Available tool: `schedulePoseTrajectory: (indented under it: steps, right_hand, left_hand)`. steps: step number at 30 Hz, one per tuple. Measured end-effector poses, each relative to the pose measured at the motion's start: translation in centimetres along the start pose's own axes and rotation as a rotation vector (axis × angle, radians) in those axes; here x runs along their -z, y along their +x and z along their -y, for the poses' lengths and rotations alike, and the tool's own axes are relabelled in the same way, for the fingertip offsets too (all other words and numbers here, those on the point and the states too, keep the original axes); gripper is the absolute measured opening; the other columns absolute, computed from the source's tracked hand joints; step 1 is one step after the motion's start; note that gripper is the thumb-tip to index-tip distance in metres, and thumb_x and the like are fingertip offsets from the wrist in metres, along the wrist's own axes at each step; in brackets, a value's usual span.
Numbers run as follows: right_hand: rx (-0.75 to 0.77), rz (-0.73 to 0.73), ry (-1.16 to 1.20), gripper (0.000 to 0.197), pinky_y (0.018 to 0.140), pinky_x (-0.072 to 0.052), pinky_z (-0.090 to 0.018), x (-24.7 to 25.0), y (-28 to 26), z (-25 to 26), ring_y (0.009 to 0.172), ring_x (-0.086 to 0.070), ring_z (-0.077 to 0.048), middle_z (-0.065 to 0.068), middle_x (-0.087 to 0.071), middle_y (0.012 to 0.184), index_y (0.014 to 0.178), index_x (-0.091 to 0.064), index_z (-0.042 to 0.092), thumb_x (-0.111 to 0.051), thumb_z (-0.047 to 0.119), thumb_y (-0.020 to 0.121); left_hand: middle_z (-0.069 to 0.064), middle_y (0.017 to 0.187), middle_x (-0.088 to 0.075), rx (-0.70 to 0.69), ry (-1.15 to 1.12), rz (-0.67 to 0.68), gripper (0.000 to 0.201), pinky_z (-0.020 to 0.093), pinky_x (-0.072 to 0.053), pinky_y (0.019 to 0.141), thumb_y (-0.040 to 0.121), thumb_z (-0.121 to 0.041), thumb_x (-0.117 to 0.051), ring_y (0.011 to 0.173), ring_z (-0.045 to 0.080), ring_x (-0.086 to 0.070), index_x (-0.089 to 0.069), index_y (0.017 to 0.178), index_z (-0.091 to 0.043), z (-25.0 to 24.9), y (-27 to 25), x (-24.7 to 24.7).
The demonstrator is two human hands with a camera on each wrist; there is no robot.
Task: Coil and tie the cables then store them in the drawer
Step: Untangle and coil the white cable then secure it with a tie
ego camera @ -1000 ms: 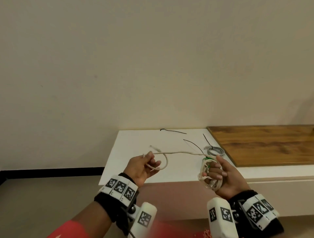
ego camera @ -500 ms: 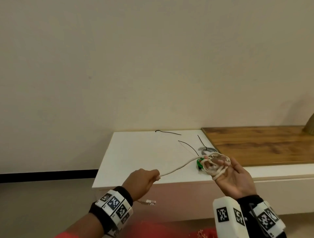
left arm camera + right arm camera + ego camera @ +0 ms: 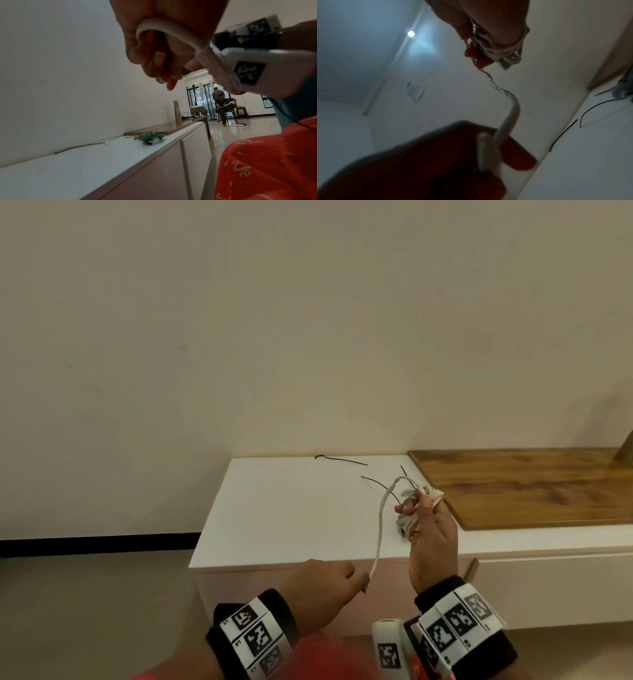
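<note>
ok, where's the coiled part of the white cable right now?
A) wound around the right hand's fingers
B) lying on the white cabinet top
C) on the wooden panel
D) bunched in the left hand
A: the coil is wound round the right hand, while the left hand only grips the cable's free end.

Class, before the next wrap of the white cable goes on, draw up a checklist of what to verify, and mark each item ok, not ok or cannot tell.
1. Coil held: right hand grips the wound loops of the white cable: ok.
2. Free end controlled: left hand pinches it: ok.
3. Free length untangled: one slack arc between the hands: ok.
4. Ties within reach: black ties lie on the white cabinet top: ok.
5. Coil tied: cannot tell.
6. Drawer open: not ok.
</note>
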State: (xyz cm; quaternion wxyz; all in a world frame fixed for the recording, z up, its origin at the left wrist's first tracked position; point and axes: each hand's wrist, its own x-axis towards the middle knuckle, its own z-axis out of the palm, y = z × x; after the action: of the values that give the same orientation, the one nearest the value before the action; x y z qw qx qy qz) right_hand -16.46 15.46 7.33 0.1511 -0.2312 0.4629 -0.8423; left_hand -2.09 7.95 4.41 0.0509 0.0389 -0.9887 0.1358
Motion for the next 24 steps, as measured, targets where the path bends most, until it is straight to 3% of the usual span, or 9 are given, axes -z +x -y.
schedulePoseTrajectory:
  steps: [5, 8, 11, 12, 14, 17, 19, 21, 24]
  right_hand:
    - [-0.269, 0.079, 0.087, 0.029, 0.063, -0.039, -0.030, 0.8, -0.4, 0.4, 0.058, -0.047, -0.017, 0.005, -0.047, 0.048, 0.073, -0.050, 0.014, -0.035, 0.020, 0.097]
    - [-0.489, 0.114, 0.200, 0.037, 0.073, -0.052, -0.035, 1.5, -0.6, 1.0, 0.042, -0.044, -0.013, 0.005, -0.039, 0.040, 0.063, -0.047, 0.014, -0.035, 0.026, 0.096]
    - [-0.649, 0.122, 0.526, 0.043, 0.073, -0.058, -0.035, 2.3, -0.4, 1.7, 0.037, -0.044, -0.008, 0.005, -0.038, 0.037, 0.052, -0.051, 0.017, -0.041, 0.033, 0.090]
    - [-0.623, 0.124, 0.600, 0.037, 0.075, -0.057, -0.037, 2.4, -0.2, 2.0, 0.037, -0.045, -0.006, 0.005, -0.040, 0.037, 0.051, -0.052, 0.017, -0.048, 0.031, 0.085]
    - [-0.516, 0.133, 0.703, 0.022, 0.078, -0.058, -0.039, 2.3, -0.1, 2.3, 0.043, -0.051, -0.006, 0.006, -0.046, 0.042, 0.061, -0.055, 0.013, -0.072, 0.025, 0.065]
    - [-0.336, 0.144, 0.712, 0.042, 0.074, -0.058, -0.035, 2.0, 0.1, 1.6, 0.055, -0.060, -0.011, 0.004, -0.054, 0.053, 0.063, -0.059, 0.014, -0.088, 0.030, 0.037]
    - [-0.232, 0.119, 0.597, 0.037, 0.067, -0.058, -0.026, 1.5, 0.0, 1.0, 0.063, -0.061, -0.013, 0.004, -0.057, 0.058, 0.065, -0.059, 0.017, -0.082, 0.040, 0.048]
    - [-0.151, 0.062, 0.436, 0.027, 0.064, -0.055, -0.020, 1.4, -0.2, 0.2, 0.069, -0.058, -0.014, 0.005, -0.059, 0.059, 0.074, -0.054, 0.016, -0.061, 0.041, 0.069]
    - [0.050, 0.088, -0.029, 0.026, 0.069, -0.049, -0.022, 1.8, -0.7, -1.3, 0.075, -0.058, -0.015, 0.004, -0.061, 0.065, 0.078, -0.052, 0.018, -0.046, 0.042, 0.087]
  left_hand:
    - [-0.006, 0.053, -0.058, 0.143, 0.010, 0.093, 0.061, 0.022, -0.008, 0.034, 0.033, -0.021, -0.086, 0.031, 0.009, -0.046, -0.055, 0.085, -0.026, 0.6, 0.1, 0.8]
    - [0.012, 0.097, -0.065, 0.312, -0.119, 0.274, 0.058, 0.028, -0.025, 0.045, 0.075, -0.018, -0.071, 0.075, 0.029, -0.064, -0.039, 0.123, -0.013, 2.0, -0.3, 1.0]
    - [0.019, 0.107, -0.061, 0.358, -0.096, 0.355, 0.093, 0.035, -0.037, 0.063, 0.077, -0.022, -0.071, 0.090, 0.034, -0.061, -0.007, 0.143, -0.013, 2.6, -1.1, 0.5]
    - [0.019, 0.106, -0.062, 0.348, -0.096, 0.370, 0.091, 0.036, -0.039, 0.064, 0.079, -0.019, -0.069, 0.090, 0.035, -0.062, -0.005, 0.144, -0.015, 2.5, -1.1, 0.4]
    - [0.018, 0.108, -0.063, 0.291, -0.160, 0.341, 0.066, 0.042, -0.047, 0.069, 0.089, -0.005, -0.050, 0.092, 0.038, -0.062, -0.015, 0.143, -0.021, 1.9, -0.8, 0.5]
    - [0.021, 0.109, -0.060, 0.125, -0.198, 0.345, 0.058, 0.044, -0.046, 0.070, 0.091, 0.002, -0.033, 0.095, 0.039, -0.060, -0.018, 0.142, -0.023, 0.5, -0.4, 0.9]
    - [0.023, 0.106, -0.058, 0.048, -0.151, 0.361, 0.063, 0.040, -0.040, 0.064, 0.090, 0.004, -0.033, 0.091, 0.040, -0.059, -0.013, 0.144, -0.021, -0.3, -0.1, 1.5]
    - [0.024, 0.102, -0.058, 0.021, -0.119, 0.318, 0.064, 0.038, -0.036, 0.057, 0.087, 0.007, -0.034, 0.086, 0.040, -0.059, -0.015, 0.144, -0.016, -0.6, 0.3, 2.0]
    - [0.009, 0.077, -0.065, -0.013, 0.030, 0.129, 0.055, 0.026, -0.020, 0.039, 0.077, -0.004, -0.057, 0.058, 0.029, -0.061, -0.043, 0.130, -0.012, 0.0, 0.2, 2.0]
